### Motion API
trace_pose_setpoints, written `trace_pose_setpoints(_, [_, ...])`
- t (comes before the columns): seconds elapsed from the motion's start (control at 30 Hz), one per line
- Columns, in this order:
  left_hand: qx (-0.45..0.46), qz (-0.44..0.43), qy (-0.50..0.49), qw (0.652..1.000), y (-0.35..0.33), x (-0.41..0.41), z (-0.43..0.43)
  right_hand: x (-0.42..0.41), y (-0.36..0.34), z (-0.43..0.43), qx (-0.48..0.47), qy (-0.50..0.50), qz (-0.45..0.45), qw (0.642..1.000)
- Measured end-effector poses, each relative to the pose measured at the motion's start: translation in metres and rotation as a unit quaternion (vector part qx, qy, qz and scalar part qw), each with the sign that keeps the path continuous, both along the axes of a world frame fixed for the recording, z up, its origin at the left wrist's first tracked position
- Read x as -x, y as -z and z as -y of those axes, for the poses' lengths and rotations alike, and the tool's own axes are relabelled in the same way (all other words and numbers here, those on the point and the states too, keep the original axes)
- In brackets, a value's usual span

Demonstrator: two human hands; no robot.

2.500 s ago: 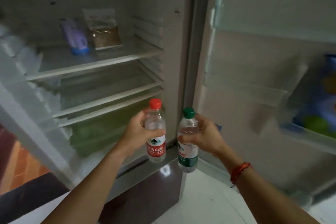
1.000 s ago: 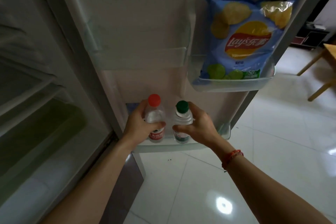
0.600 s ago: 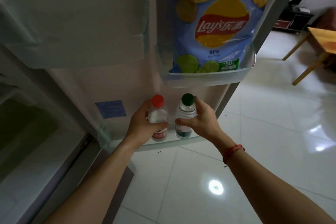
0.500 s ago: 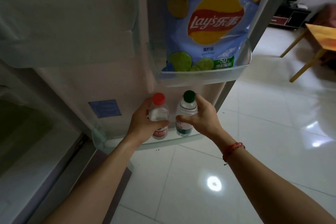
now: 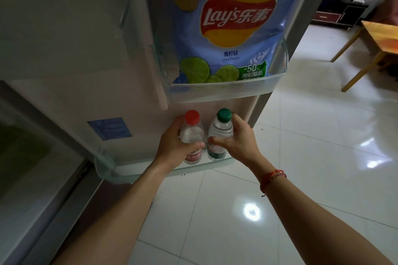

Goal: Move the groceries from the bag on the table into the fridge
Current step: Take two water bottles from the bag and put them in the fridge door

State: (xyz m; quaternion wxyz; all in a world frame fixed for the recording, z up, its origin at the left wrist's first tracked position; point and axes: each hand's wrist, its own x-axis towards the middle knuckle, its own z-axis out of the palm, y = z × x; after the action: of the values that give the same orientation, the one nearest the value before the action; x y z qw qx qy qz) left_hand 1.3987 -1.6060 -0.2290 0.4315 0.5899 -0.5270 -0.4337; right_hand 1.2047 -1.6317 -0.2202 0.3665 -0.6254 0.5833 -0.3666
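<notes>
Your left hand point(image 5: 172, 146) is wrapped round the small clear plastic water bottle with the red cap point(image 5: 191, 132), and your right hand point(image 5: 239, 144) grips its twin with the green cap point(image 5: 220, 130), fingers curled about the upper body of each. Both bottles stand upright, side by side and nearly touching, with their bases down in the clear plastic bottom shelf of the open fridge door point(image 5: 120, 175), toward its right end. Directly above them, the blue Lay's lime crisp bag point(image 5: 234, 28) fills the transparent upper door bin point(image 5: 226, 92).

Both bottles look full, so expect some heft for their size. The thin walls will probably dent if you squeeze hard, and the smooth plastic could slip. Your hold just below the shoulder, above the label, seems the sound place: it is stiffer there and keeps the bottle steady. They appear seated, so letting go should be safe once neither one rocks.
</notes>
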Motion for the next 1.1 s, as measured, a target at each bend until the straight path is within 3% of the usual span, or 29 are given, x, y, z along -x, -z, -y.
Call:
trace_pose_setpoints(0.37, [-0.004, 0.018, -0.003, 1.000, 0.004, 0.005, -0.002, 0.007, 0.001, 0.000, -0.029, -0.029, 0.007, 0.999])
trace_pose_setpoints(0.9, [0.005, 0.055, 0.003, 0.998, -0.008, 0.002, -0.016, 0.016, -0.014, -0.018, -0.027, -0.062, -0.060, 0.996])
trace_pose_setpoints(1.1, [0.050, 0.130, -0.011, 0.990, -0.025, -0.009, -0.033, 0.016, -0.037, -0.037, -0.014, -0.048, -0.110, 0.993])
